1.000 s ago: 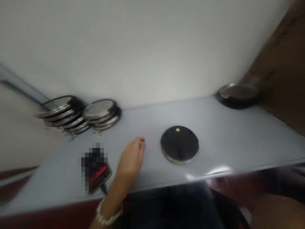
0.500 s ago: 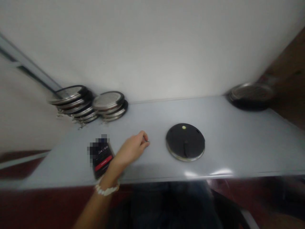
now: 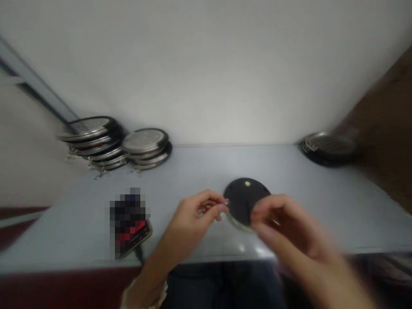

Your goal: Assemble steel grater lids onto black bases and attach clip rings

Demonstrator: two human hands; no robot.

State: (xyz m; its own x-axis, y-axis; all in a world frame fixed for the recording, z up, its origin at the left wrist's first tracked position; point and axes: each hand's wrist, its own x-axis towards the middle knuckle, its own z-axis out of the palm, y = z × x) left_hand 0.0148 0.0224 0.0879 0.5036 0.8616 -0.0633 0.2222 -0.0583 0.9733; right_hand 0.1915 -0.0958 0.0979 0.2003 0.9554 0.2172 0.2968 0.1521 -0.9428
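My left hand [image 3: 201, 219] is closed in a pinch, and a small shiny metal piece [image 3: 227, 201] shows at its fingertips, too small to name. To its right, my right hand [image 3: 286, 227] is partly blurred, with thumb and forefinger pressed together. What it holds, if anything, I cannot make out. Behind both hands a round black disc [image 3: 240, 193] with a silvery rim lies flat on the light grey table [image 3: 199, 167]. The disc bears a small yellow sticker [image 3: 247, 183] near its far edge. My right fingers hide part of its right side.
Two stacks of round metal-rimmed discs stand at the back left, a taller stack [image 3: 93, 137] and a shorter stack [image 3: 144, 148]. Dark round pieces [image 3: 328, 148] lie at the back right. A phone [image 3: 133, 231] with a cable rests left of my left arm, partly pixelated.
My left hand has moved right, up to the black disc, still pinching the small metal piece. My right hand has come into view from the lower right. The view has shifted slightly.
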